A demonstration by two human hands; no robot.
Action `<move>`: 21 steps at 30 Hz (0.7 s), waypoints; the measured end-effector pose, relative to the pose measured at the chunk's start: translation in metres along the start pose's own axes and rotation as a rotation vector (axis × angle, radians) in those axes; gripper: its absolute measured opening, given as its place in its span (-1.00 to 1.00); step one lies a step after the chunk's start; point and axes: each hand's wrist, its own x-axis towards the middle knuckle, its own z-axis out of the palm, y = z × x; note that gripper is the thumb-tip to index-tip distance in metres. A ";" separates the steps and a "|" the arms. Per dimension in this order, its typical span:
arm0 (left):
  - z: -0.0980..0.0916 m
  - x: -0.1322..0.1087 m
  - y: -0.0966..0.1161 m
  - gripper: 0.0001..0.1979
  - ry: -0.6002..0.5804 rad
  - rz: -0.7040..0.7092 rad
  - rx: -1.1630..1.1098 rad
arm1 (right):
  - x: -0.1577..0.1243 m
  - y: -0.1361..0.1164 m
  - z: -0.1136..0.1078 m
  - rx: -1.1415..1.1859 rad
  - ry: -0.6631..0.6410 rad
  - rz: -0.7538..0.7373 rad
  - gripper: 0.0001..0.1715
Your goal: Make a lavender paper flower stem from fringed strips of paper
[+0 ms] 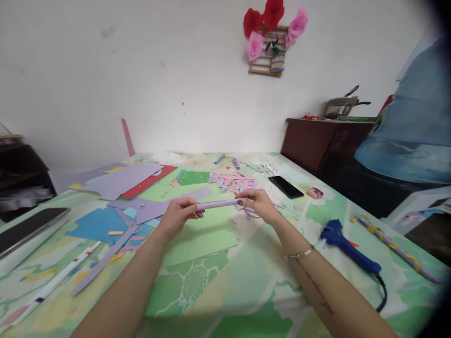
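Note:
A narrow lilac paper strip is stretched level between my two hands, a little above the table. My left hand pinches its left end between thumb and fingers. At the other end my right hand is closed on the strip, thumb in front. Beneath lies a light green paper sheet. Just beyond my right hand is a pile of pink and lilac paper scraps. Near my left hand rest lilac paper pieces and a blue paper sheet.
A blue glue gun with a black cord lies at the right, beside a yellow-wrapped lilac stick. Farther back is a black phone. At the left are a dark tablet-like device, white rods and a red folder.

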 end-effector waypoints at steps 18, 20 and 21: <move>0.014 -0.008 0.002 -0.80 -0.035 0.000 0.057 | 0.001 -0.001 0.009 0.416 0.224 -0.073 -0.71; 0.025 -0.019 0.006 -0.80 -0.088 0.032 0.154 | 0.002 -0.002 0.009 0.471 0.235 -0.067 -0.69; 0.032 -0.025 0.007 -0.81 -0.107 0.050 0.202 | 0.002 -0.002 0.009 0.499 0.235 -0.059 -0.70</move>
